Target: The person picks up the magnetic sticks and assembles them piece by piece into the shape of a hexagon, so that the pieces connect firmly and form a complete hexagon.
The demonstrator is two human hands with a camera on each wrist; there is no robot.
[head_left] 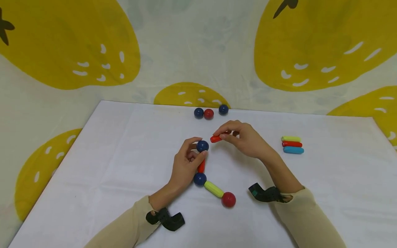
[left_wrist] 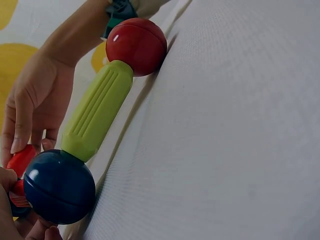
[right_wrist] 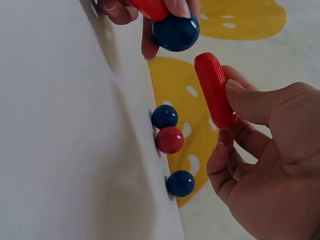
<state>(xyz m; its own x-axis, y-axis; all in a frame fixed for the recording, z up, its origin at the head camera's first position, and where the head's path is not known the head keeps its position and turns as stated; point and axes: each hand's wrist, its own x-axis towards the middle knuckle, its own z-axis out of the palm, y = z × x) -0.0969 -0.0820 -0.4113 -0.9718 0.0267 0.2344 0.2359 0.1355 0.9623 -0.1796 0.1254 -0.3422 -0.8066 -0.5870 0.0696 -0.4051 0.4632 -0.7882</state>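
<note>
My left hand grips a dark blue ball and the top of a red rod joined below it. That rod meets a second blue ball, from which a yellow-green rod runs to a red ball. My right hand pinches a loose red rod between thumb and fingers. Its near end points at the held blue ball, with a small gap between them.
At the back edge of the white table lie a blue ball touching a red ball, and another blue ball apart. To the right, yellow-green, red and light blue rods lie side by side.
</note>
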